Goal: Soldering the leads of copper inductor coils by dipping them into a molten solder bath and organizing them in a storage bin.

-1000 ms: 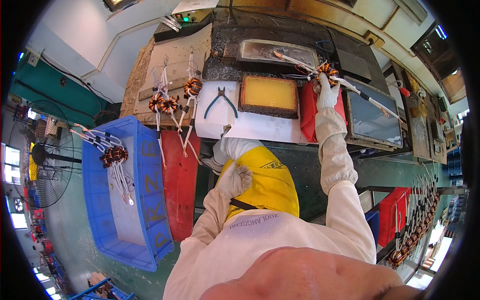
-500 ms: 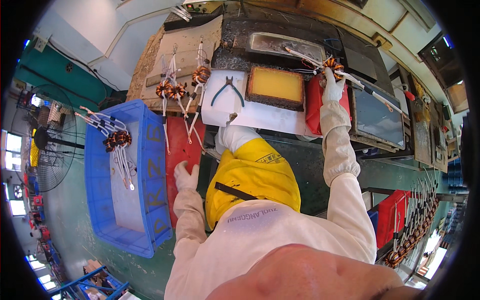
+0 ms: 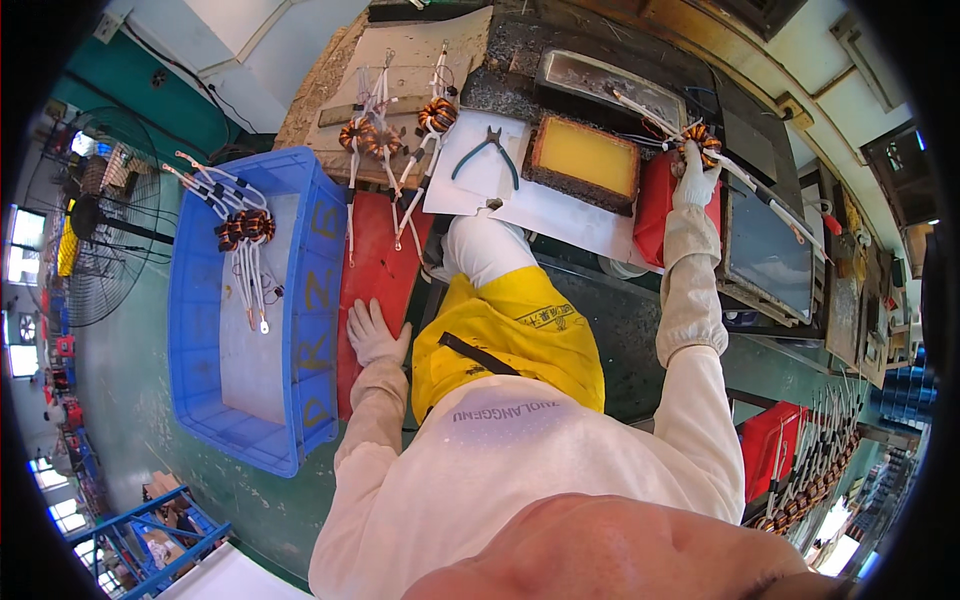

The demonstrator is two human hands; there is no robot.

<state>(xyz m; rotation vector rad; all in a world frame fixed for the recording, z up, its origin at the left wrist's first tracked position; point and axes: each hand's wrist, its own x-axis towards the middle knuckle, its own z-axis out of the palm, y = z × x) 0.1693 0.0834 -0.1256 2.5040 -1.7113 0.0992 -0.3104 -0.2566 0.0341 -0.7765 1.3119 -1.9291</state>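
Observation:
My right hand (image 3: 694,184), in a white glove, grips a copper-wound ring coil (image 3: 704,148) with white sleeved leads running out both sides. It holds the coil above a red box (image 3: 652,200) at the bench's right. My left hand (image 3: 376,332), also gloved, lies open with fingers spread on a red board (image 3: 375,240) beside the blue crate (image 3: 312,340). Beyond that board rest more ring coils (image 3: 437,115), their leads hanging over the bench edge. Inside the crate are further coils (image 3: 245,230) with white leads.
Green-handled cutters (image 3: 487,160) lie on white paper. A tray of yellow material (image 3: 585,160) sits right of them, with a metal trough (image 3: 612,85) behind. A dark-topped panel (image 3: 770,245) is at the right. Several coils (image 3: 815,490) line a rack lower right; a fan (image 3: 95,215) stands left.
My left hand has spread its fingers flat on the red board. My right hand still grips the coil in about the same place over the red box. The whole view has shifted slightly.

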